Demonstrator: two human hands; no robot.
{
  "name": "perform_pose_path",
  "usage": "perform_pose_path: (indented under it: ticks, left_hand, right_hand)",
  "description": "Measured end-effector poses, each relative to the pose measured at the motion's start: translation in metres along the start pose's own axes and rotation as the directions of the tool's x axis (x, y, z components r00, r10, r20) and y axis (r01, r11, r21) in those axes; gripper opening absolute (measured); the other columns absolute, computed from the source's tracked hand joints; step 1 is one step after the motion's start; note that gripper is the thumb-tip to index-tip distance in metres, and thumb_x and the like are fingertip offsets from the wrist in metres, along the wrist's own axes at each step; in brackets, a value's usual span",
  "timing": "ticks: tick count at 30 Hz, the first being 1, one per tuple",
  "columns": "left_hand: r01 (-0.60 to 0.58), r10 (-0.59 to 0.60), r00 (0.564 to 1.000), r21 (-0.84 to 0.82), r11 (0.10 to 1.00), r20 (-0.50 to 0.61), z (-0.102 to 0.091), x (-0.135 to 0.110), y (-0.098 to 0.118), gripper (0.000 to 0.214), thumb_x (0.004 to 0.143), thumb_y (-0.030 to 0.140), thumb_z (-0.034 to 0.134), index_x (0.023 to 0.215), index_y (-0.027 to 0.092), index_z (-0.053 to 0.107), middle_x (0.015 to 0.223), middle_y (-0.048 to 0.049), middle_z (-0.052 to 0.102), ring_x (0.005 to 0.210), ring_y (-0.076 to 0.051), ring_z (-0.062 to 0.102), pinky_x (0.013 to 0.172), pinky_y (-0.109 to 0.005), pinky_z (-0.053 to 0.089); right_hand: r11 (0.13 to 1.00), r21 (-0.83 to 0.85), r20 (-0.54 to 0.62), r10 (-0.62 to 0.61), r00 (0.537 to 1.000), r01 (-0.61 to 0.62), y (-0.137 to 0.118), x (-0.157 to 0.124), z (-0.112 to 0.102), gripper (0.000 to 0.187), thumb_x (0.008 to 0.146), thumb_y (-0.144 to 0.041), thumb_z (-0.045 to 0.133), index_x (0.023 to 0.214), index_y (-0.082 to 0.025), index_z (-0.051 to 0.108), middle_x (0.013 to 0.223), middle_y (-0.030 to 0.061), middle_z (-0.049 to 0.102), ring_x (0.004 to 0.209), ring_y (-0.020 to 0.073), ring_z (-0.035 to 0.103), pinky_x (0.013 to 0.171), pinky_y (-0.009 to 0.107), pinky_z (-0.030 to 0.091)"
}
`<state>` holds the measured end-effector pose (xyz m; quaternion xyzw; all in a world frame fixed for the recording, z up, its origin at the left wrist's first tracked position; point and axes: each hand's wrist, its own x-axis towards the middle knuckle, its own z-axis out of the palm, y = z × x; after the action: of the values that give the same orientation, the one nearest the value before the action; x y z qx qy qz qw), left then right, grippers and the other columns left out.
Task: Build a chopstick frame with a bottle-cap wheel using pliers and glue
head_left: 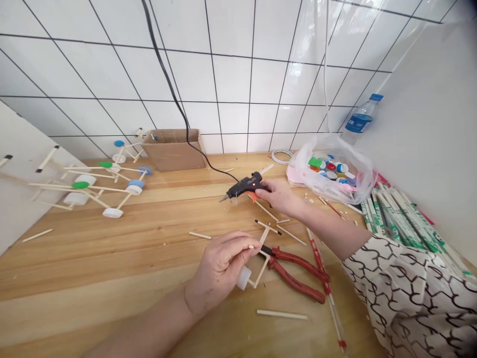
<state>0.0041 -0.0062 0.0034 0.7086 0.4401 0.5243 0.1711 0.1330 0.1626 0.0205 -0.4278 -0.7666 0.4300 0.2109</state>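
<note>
My left hand (219, 268) is closed around a small frame of thin wooden sticks (263, 258) with a white bottle cap (244, 278) at one end, held just above the wooden table (112, 258). My right hand (279, 196) reaches forward and grips a black hot glue gun (242, 187), its nozzle pointing left and a red light glowing on its side. Its black cord (167, 84) runs up the tiled wall.
Red-handled pliers (298, 273) lie beside my left hand among loose sticks. Finished stick-and-cap models (100, 184) stand at the far left near a cardboard box (173, 149). A plastic bag of coloured caps (331, 171), a water bottle (359, 119) and wrapped chopsticks (395, 219) sit at the right.
</note>
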Motion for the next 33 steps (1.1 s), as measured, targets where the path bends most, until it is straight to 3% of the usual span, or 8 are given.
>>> perform_pose_path:
  ticks: [8, 13, 17, 19, 24, 33]
  left_hand:
    - [0.014, -0.014, 1.0, 0.032, 0.999, 0.013, 0.0, 0.0, 0.002, 0.015, 0.087, 0.013, 0.054, 0.089, 0.017, 0.068, 0.081, -0.0051, 0.071, 0.074, -0.013, 0.067, 0.068, -0.021, 0.054]
    - [0.003, -0.004, 1.0, 0.058, 0.998, 0.012, 0.001, 0.0, 0.002, 0.015, 0.086, 0.011, 0.055, 0.088, 0.017, 0.069, 0.082, -0.0048, 0.072, 0.075, -0.013, 0.067, 0.069, -0.02, 0.054]
    - [-0.006, 0.005, 1.0, 0.084, 0.996, 0.006, 0.001, 0.0, 0.003, 0.013, 0.086, 0.012, 0.056, 0.086, 0.017, 0.068, 0.08, -0.004, 0.071, 0.073, -0.013, 0.067, 0.067, -0.02, 0.054]
    - [-0.013, 0.012, 1.0, 0.094, 0.996, 0.004, 0.002, -0.001, 0.004, 0.013, 0.086, 0.012, 0.056, 0.086, 0.017, 0.068, 0.079, -0.0037, 0.071, 0.072, -0.012, 0.067, 0.066, -0.019, 0.053]
    - [-0.029, 0.028, 1.0, 0.093, 0.995, 0.008, 0.003, -0.004, 0.002, 0.012, 0.085, 0.011, 0.057, 0.088, 0.017, 0.068, 0.082, -0.0027, 0.07, 0.074, -0.011, 0.066, 0.068, -0.019, 0.053]
    - [-0.106, 0.107, 0.994, 0.115, 0.988, -0.005, 0.003, -0.002, -0.003, 0.012, 0.085, 0.012, 0.057, 0.087, 0.017, 0.067, 0.082, -0.0028, 0.07, 0.073, -0.012, 0.067, 0.069, -0.019, 0.054]
  right_hand:
    - [0.952, -0.307, 0.002, 0.007, 1.0, -0.006, -0.007, -0.002, 0.013, 0.013, 0.084, -0.018, 0.053, 0.079, -0.014, 0.064, 0.074, 0.0038, 0.061, 0.071, 0.0161, 0.053, 0.068, 0.027, 0.038]
    - [0.938, -0.345, -0.118, -0.063, 0.991, 0.019, -0.014, -0.029, 0.007, 0.016, 0.086, -0.017, 0.051, 0.098, -0.012, 0.062, 0.105, 0.0131, 0.06, 0.1, 0.0223, 0.054, 0.089, 0.035, 0.04]
    - [0.931, -0.275, -0.175, -0.293, 0.94, 0.239, -0.019, -0.076, -0.002, 0.014, 0.087, -0.018, 0.05, 0.097, -0.017, 0.061, 0.099, 0.0095, 0.062, 0.096, 0.021, 0.057, 0.086, 0.035, 0.045]
    - [0.922, -0.241, -0.181, -0.35, 0.919, 0.304, -0.017, -0.1, -0.003, 0.012, 0.087, -0.019, 0.051, 0.093, -0.019, 0.061, 0.097, 0.0073, 0.063, 0.093, 0.0199, 0.058, 0.083, 0.034, 0.046]
    - [0.942, -0.145, -0.145, -0.323, 0.935, 0.303, -0.006, -0.135, 0.002, 0.012, 0.087, -0.018, 0.052, 0.094, -0.019, 0.062, 0.093, 0.0054, 0.062, 0.09, 0.0173, 0.059, 0.082, 0.032, 0.047]
    - [0.969, 0.039, -0.128, -0.236, 0.963, 0.243, -0.015, -0.152, 0.018, 0.012, 0.087, -0.016, 0.05, 0.09, -0.019, 0.061, 0.092, 0.0042, 0.059, 0.084, 0.0147, 0.06, 0.069, 0.026, 0.052]
